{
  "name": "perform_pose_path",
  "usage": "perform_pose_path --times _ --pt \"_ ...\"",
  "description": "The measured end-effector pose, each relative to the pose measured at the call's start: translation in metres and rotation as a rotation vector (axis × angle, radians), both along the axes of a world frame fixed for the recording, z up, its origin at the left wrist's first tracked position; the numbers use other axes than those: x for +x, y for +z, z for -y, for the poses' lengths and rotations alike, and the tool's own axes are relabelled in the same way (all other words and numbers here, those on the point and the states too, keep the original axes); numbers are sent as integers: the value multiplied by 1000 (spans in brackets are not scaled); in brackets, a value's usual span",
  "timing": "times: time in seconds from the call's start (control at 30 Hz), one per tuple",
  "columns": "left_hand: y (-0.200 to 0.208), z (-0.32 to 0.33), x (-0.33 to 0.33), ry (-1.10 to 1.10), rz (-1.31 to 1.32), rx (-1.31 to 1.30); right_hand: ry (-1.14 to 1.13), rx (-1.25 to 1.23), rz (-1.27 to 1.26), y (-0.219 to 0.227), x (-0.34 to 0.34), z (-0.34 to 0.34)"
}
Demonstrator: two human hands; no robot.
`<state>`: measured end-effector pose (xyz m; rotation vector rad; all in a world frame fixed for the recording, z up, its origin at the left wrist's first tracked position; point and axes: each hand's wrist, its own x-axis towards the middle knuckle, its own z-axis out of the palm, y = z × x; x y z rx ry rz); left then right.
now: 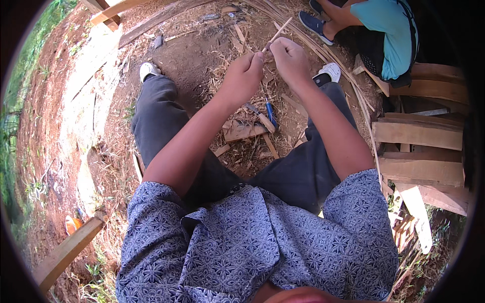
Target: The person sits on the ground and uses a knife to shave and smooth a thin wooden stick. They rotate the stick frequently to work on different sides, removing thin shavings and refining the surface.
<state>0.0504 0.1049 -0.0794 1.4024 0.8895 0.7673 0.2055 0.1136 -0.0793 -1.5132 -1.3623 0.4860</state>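
Both my hands are raised close together over the ground in front of me. My left hand is closed, thumb on top, around the lower end of a thin pale wooden stick. The stick slants up and to the right, past my other hand. Right beside it, my right hand is curled into a fist. A small dark piece shows between the two hands where they meet the stick; what the right fist grips is mostly hidden.
Between my feet lie a wooden-handled knife, a blue-handled tool and a wood block among shavings. Long bamboo-like strips run along the right. Stacked boards stand there, near a seated person in a turquoise shirt.
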Motion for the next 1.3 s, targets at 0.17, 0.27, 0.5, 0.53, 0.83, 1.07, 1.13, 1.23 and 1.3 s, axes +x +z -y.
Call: perform_pose_path --times 0.17,0.27,0.5,0.53,0.83,1.07,1.13,1.23,1.3 --pt "-14 25 15 -69 16 44 -206 -231 -9 12 44 -25" --pt "-9 5 5 -64 9 -12 -108 -124 -11 23 6 -1" --pt "-2 38 13 -171 58 11 -216 -150 -122 19 33 -12" --pt "3 26 8 -155 88 -54 -234 -132 -154 20 39 -10" --pt "12 12 2 -175 174 -234 -123 -104 -15 15 22 1" --pt "10 28 11 -238 239 -382 -131 -211 -15 9 34 -11" --pt "15 5 -3 -168 327 -437 40 -105 46 7 0 12" --pt "7 42 11 -222 242 -427 -80 -268 70 9 37 -14" --pt "8 45 15 -283 195 -399 -163 -267 -41 9 49 -19"
